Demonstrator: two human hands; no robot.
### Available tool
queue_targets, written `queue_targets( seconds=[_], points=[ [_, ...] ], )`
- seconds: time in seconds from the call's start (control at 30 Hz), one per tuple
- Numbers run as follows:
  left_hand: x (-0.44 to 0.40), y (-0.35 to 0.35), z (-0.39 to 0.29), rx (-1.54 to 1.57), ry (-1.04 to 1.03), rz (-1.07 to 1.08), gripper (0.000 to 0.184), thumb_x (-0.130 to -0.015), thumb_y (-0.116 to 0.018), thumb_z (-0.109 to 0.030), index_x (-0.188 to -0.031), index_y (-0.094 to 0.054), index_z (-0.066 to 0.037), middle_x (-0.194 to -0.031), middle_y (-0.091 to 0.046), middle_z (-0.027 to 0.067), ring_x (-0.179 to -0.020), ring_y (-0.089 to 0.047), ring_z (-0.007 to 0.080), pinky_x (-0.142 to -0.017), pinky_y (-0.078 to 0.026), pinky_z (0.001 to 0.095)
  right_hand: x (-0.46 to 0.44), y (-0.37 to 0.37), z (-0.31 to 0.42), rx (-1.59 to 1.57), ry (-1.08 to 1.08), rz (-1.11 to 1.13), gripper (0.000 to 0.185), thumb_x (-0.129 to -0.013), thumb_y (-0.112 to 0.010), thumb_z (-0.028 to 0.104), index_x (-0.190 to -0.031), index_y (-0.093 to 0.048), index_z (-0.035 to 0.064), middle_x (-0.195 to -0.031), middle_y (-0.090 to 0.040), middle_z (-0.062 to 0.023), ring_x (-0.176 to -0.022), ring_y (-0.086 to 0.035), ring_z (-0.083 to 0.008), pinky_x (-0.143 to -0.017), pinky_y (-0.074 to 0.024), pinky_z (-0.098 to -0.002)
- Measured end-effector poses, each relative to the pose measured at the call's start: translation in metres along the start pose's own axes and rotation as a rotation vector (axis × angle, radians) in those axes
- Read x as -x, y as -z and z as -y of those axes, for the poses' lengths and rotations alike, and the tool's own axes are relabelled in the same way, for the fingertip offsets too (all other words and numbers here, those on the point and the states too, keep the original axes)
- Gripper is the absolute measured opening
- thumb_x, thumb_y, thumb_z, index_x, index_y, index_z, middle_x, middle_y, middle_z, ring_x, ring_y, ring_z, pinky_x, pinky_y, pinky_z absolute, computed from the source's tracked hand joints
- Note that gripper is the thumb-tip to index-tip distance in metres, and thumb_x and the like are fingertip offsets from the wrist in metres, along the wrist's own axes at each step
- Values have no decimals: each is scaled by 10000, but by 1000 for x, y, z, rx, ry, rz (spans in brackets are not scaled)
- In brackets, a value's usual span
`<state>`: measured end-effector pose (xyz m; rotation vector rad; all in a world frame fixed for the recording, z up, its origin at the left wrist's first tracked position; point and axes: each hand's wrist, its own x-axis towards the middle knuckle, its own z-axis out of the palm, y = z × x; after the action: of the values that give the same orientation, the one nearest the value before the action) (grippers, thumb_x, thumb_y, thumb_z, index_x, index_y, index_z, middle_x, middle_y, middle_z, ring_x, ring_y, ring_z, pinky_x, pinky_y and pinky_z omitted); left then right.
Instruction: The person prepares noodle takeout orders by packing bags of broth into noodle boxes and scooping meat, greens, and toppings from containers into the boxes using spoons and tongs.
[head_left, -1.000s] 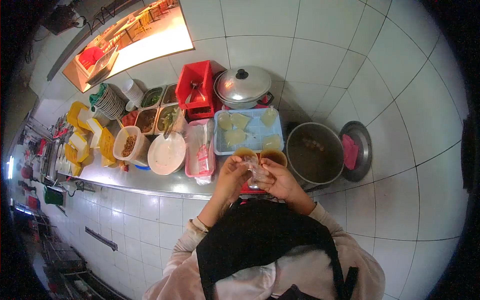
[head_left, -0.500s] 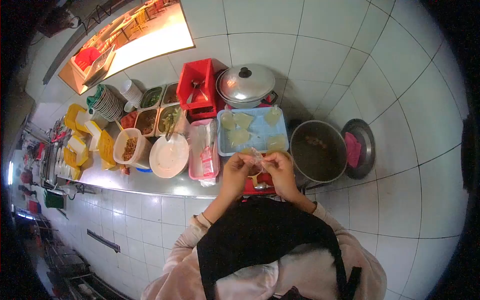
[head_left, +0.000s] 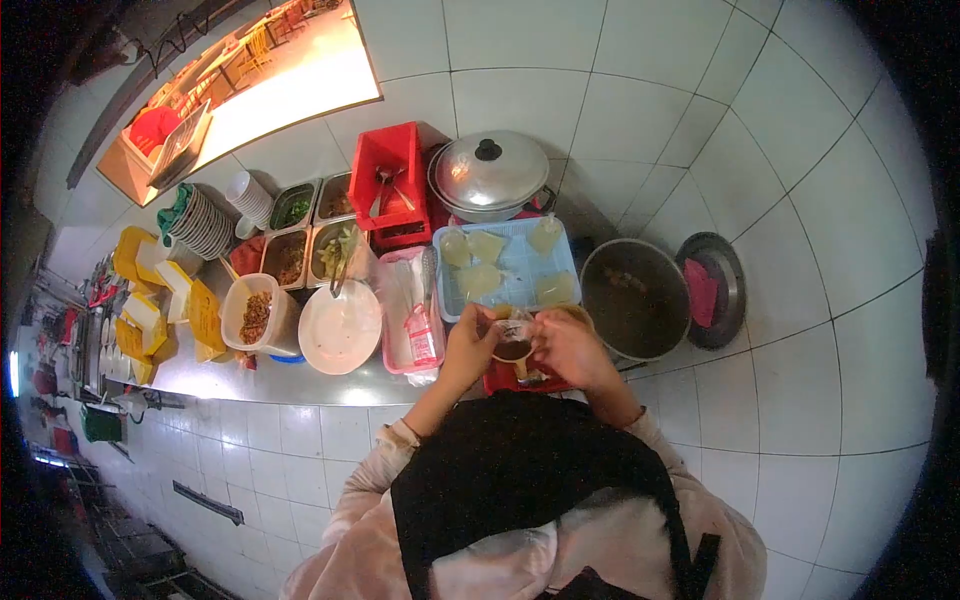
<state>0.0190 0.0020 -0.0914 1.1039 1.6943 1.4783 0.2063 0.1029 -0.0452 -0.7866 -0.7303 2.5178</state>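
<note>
My left hand (head_left: 466, 345) is closed in a pinch on one side of a small clear plastic bag (head_left: 516, 326). On the bag's other side the fingers of my right hand (head_left: 574, 348) are closed as well. Just below the bag, partly hidden by my hands, is a tan cup (head_left: 522, 366) with dark liquid in it. It appears to be over a red container (head_left: 500, 381), close to my apron. Directly beyond my hands lies a light blue tray (head_left: 447, 300) with several clear bags of pale liquid (head_left: 478, 279) on it.
A large pot of broth (head_left: 635, 315) stands at right, near a dark round lid (head_left: 738, 300) with a pink cloth. Left are a pink tray (head_left: 398, 362), a white plate (head_left: 338, 330) and a tub of brown food (head_left: 257, 315). Behind are a lidded pot (head_left: 487, 180) and red bin (head_left: 372, 170).
The bag has come down slightly, and my right hand has turned so its back shows more. More of the cup's dark liquid is visible now. The camera view has shifted a little.
</note>
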Motion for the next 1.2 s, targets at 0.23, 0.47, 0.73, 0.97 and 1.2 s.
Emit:
queue_targets(
  seconds=[0.23,0.47,0.73,0.97,1.2],
  points=[
    [-3,22,-18,146,201,32,142,-888,-614,10,-934,-485,-25,-794,-591,110,-840,-632,222,-727,-506,355,19,104,15,1457,535,-421,422,-845,-737,256,-1159,-563,34,-1020,-630,-107,-920,-624,-278,-804,-508,-397],
    [-2,27,-49,-494,-204,-58,88,-835,-627,-46,-845,-577,24,-872,-583,215,-865,-576,425,-760,-482,476,38,122,-11,1418,331,-440,308,-883,-696,296,-1022,-640,26,-984,-676,-147,-913,-654,-300,-808,-498,-402],
    [-3,34,-61,-568,-249,58,129,-860,-641,-92,-896,-656,31,-925,-606,208,-844,-622,395,-731,-509,455,50,116,-8,1365,686,-493,141,-947,-595,115,-993,-650,-7,-882,-657,-112,-771,-620,-191,-694,-492,-314],
    [-9,30,-68,-441,-230,130,198,-801,-683,-76,-973,-675,23,-982,-608,201,-896,-634,392,-792,-530,423,87,28,57,1531,741,-401,197,-932,-622,166,-1005,-643,-16,-953,-676,-187,-855,-652,-367,-757,-509,-409],
    [-10,24,-73,-401,-290,250,336,-780,-719,-133,-1087,-667,-8,-1052,-611,199,-929,-623,369,-848,-526,421,97,-30,88,1710,719,-186,217,-932,-605,173,-1015,-644,-24,-979,-675,-201,-892,-651,-377,-786,-510,-434]
  ],
)
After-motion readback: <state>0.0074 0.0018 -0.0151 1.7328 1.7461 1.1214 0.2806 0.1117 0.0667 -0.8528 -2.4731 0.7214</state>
